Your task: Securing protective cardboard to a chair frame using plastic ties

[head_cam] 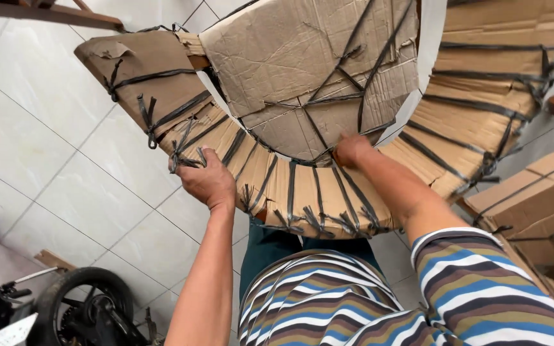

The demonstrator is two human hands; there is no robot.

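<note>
The curved cardboard-wrapped piece (315,192) is held up in front of the person's chest, spanning from above the left hand across to above and beyond the right hand. It is an arc-shaped object fully covered in brown corrugated cardboard and bound at close intervals with black plastic straps (293,192), many of them knotted with loose ends.

The left hand (208,182) is closed over the outer edge of the arc, fingers curled round a cluster of knotted strap ends. The right hand (352,150) is closed on the inner edge of the arc; its fingertips are hidden behind the cardboard, so the exact purchase cannot be told.

Handling judgement:
- Weight: probably moderate to heavy, since both hands support it and the wrapping suggests a solid core.
- Stiffness: the arc appears rigid; the cardboard skin is soft and already torn in places.
- Surface: cardboard gives good friction; straps may slip or cut into fingers.
- Where to hold: grip the edges of the arc itself, not the strap tails.

Below the left hand lies a tiled floor (52,166) with a small wheel (81,301). Beyond the right hand stands another strapped cardboard package (533,205).
</note>
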